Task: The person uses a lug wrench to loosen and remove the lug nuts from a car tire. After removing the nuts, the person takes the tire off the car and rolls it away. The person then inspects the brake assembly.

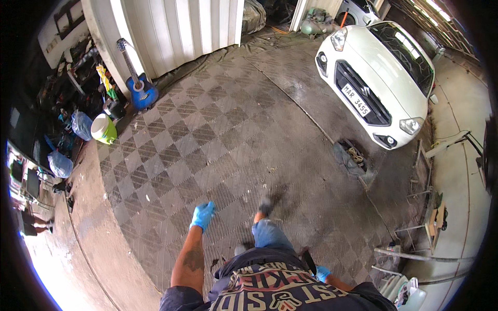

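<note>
My left hand (202, 216), in a light blue glove, is held out ahead of my body above the dark ribbed floor tiles (207, 150). Its fingers are curled in and nothing shows in them. Low at my right side is my right hand (322, 273), gloved in the same blue and partly covered by my dark shirt (270, 282). A dark, narrow object (308, 262) shows right beside it; whether the hand grips it is hidden. One foot (265, 206) is stretched forward on the tiles, blurred by motion.
A white car (373, 78) stands at the far right, with a dark bin (350, 158) holding rope-like material before it. A blue guitar (141, 94) leans on the far-left wall near a green-and-white bucket (104, 129). A metal-legged stand (430, 223) is at right.
</note>
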Demonstrator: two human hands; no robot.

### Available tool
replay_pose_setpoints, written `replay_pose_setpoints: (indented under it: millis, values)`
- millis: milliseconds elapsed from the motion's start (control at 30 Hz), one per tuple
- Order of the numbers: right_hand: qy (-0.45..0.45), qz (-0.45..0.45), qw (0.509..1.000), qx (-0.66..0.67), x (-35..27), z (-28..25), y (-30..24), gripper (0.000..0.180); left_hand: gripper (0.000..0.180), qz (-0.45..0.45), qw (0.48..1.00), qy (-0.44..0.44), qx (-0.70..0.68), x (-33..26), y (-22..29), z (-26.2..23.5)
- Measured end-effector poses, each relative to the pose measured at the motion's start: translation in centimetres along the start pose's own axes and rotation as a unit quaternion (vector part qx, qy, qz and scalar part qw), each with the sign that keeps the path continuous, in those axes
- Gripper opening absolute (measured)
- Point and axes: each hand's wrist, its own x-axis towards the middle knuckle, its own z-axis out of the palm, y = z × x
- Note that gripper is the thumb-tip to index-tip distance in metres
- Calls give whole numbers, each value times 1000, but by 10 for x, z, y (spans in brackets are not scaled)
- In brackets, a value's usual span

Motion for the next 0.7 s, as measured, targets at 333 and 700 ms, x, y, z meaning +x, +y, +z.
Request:
replay_pose_setpoints:
  millis: [333, 700]
  values:
    - [-16, -32, 990, -133, 99, 47, -351, 24, 42, -296, 949, 61, -86, 262, 26, -18]
    - [59, 4, 992, 109, 162, 107, -783, 17, 37, -491, 871, -23, -24, 564, 138, 20]
